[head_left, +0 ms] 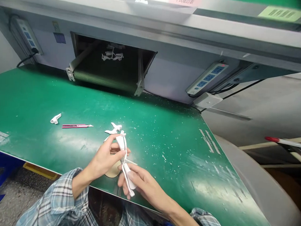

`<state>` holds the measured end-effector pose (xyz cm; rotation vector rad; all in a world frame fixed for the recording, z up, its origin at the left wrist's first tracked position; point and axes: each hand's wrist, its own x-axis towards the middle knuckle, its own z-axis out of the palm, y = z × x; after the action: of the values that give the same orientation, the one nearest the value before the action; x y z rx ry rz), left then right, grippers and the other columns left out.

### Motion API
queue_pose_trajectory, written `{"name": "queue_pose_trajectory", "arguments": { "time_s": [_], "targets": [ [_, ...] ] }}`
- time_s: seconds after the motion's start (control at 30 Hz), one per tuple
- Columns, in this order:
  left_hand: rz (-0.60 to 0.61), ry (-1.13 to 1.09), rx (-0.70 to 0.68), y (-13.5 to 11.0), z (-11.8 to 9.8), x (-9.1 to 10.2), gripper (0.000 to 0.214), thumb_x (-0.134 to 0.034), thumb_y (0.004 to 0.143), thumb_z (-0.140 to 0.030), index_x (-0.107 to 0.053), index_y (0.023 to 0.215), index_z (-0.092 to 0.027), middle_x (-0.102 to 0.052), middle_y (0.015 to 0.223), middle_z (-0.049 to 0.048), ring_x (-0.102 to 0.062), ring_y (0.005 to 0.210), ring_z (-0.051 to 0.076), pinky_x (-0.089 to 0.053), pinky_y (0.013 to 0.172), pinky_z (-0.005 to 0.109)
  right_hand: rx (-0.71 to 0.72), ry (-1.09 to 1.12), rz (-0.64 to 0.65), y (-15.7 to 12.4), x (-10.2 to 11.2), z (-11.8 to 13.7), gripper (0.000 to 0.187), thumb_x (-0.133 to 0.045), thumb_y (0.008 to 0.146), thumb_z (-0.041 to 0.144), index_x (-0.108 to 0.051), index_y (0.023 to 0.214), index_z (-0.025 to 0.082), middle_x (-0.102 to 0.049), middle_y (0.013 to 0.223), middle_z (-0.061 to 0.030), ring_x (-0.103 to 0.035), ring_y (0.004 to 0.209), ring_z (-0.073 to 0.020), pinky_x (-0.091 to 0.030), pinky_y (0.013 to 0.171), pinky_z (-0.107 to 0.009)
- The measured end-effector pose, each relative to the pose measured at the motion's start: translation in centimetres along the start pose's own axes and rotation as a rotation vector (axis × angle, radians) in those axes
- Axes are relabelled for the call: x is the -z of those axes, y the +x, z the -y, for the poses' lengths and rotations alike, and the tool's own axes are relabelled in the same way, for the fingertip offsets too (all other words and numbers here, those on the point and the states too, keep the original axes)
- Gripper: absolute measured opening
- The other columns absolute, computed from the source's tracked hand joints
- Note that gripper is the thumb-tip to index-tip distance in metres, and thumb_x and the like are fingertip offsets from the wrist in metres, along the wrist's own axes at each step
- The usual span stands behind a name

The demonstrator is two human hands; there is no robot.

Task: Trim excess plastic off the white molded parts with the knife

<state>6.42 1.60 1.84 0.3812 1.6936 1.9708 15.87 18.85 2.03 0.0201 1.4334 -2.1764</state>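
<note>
Green bench mat [164, 136]: white plastic part [125, 165] grasped two-handed

Speckled with white flecks, the smooth mat is bounded at 6 o'clock by its front edge, just below the wrists, and open room is left from 1 to 4 o'clock. A ribbed dark conveyor belt [104, 75] is set into an opening at 12 o'clock, with white plastic pieces [112, 55] lying on it. The branched moulded part is clenched by the left hand [102, 157] at its upper limb and by the right hand [143, 185] at its lower limb. White plastic trimmings [114, 129] are left just beyond at 11 o'clock. A pink utility knife [77, 126] and a white offcut [56, 118] lie at 10 o'clock. A tan round disc [113, 169] is partly hidden beneath the hands.
</note>
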Motion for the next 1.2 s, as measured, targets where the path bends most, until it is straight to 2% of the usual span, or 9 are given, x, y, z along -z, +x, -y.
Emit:
{"name": "queue_pose_trajectory", "arguments": {
  "time_s": [0.17, 0.3, 0.4, 0.53, 0.63, 0.77, 0.93, 1.03, 1.2],
  "targets": [
    [-0.067, 0.664, -0.219, 0.7, 0.9, 1.4, 0.046, -0.055, 0.097, -0.016, -0.054, 0.143, -0.023, -0.075, 0.103, 0.0067, -0.073, 0.095, 0.023, -0.057, 0.090, 0.038, -0.023, 0.167, -0.103, -1.5, 0.7, -0.3, 0.049, -0.069, 0.097, 0.055, -0.065, 0.122, 0.013, -0.062, 0.074, -0.0013, -0.052, 0.057, -0.0110, -0.047, 0.055, -0.025],
    [-0.192, 0.947, -0.356, 1.3, 0.9, 2.1, 0.048, -0.051, 0.095, -0.010, -0.061, 0.140, -0.021, -0.070, 0.130, 0.0149, -0.063, 0.123, 0.031, -0.050, 0.106, 0.048, 0.089, -0.290, -0.277, -1.4, 2.2, 0.9, 0.052, -0.055, 0.103, 0.063, -0.067, 0.115, 0.014, -0.055, 0.063, 0.0025, -0.047, 0.053, -0.0119, -0.041, 0.056, -0.026],
    [-0.170, 0.823, -0.368, 0.6, 0.3, 1.7, 0.045, -0.054, 0.098, -0.016, -0.059, 0.143, -0.020, -0.063, 0.144, 0.0149, -0.056, 0.133, 0.031, -0.045, 0.113, 0.050, 0.150, -0.776, -0.331, -1.1, 2.7, 1.9, 0.046, -0.046, 0.108, 0.058, -0.068, 0.108, 0.018, -0.062, 0.071, -0.0008, -0.054, 0.065, -0.0158, -0.043, 0.065, -0.029],
    [-0.031, 0.340, -0.255, -1.5, 0.2, -0.2, 0.028, -0.059, 0.103, -0.033, -0.073, 0.123, -0.021, -0.073, 0.128, 0.0107, -0.067, 0.117, 0.026, -0.053, 0.104, 0.041, 0.244, -1.145, -0.309, -0.3, 2.4, 2.1, 0.038, -0.041, 0.111, 0.047, -0.069, 0.113, 0.022, -0.071, 0.086, -0.0041, -0.062, 0.075, -0.0194, -0.046, 0.075, -0.032],
    [-0.104, 0.297, -0.388, -2.8, 0.7, -1.4, 0.025, -0.058, 0.105, -0.035, -0.078, 0.112, -0.022, -0.075, 0.121, 0.0100, -0.067, 0.120, 0.026, -0.050, 0.109, 0.041, 0.329, -1.131, -0.297, 0.3, 2.2, 1.6, 0.036, -0.040, 0.111, 0.044, -0.069, 0.117, 0.023, -0.076, 0.100, -0.0071, -0.069, 0.090, -0.0226, -0.051, 0.085, -0.035],
    [-0.113, 0.372, -0.608, -3.7, 1.0, -1.6, 0.026, -0.057, 0.106, -0.024, -0.075, 0.124, -0.027, -0.074, 0.124, 0.0088, -0.067, 0.120, 0.024, -0.051, 0.106, 0.041, 0.497, -1.125, -0.317, 0.9, 2.2, 1.1, 0.032, -0.045, 0.110, 0.040, -0.069, 0.124, 0.024, -0.075, 0.121, -0.0119, -0.069, 0.111, -0.0266, -0.051, 0.099, -0.040],
    [-0.050, 0.486, -0.786, -4.6, 0.8, -1.3, 0.033, -0.059, 0.104, -0.016, -0.071, 0.132, -0.029, -0.074, 0.123, 0.0100, -0.070, 0.113, 0.023, -0.055, 0.097, 0.039, 0.579, -0.980, -0.465, 2.5, 2.3, 1.8, 0.035, -0.040, 0.112, 0.042, -0.066, 0.123, 0.021, -0.074, 0.093, -0.0069, -0.069, 0.079, -0.0200, -0.055, 0.080, -0.033],
    [-0.006, 0.486, -0.802, -5.1, 1.1, -1.4, 0.029, -0.059, 0.104, -0.018, -0.073, 0.128, -0.026, -0.076, 0.118, 0.0115, -0.073, 0.104, 0.023, -0.056, 0.093, 0.040, 0.529, -1.052, -0.552, 4.7, 3.3, 3.0, 0.039, -0.038, 0.112, 0.044, -0.066, 0.127, 0.021, -0.073, 0.095, -0.0063, -0.068, 0.081, -0.0198, -0.055, 0.082, -0.034],
    [-0.114, 0.337, -0.669, -5.4, 1.2, -0.4, 0.020, -0.062, 0.103, -0.023, -0.078, 0.115, -0.025, -0.078, 0.111, 0.0090, -0.072, 0.105, 0.024, -0.056, 0.095, 0.039, 0.494, -1.233, -0.506, 5.6, 4.7, 5.0, 0.041, -0.048, 0.107, 0.044, -0.065, 0.137, 0.021, -0.064, 0.143, -0.0135, -0.058, 0.134, -0.0292, -0.043, 0.117, -0.049]
  ]
}}
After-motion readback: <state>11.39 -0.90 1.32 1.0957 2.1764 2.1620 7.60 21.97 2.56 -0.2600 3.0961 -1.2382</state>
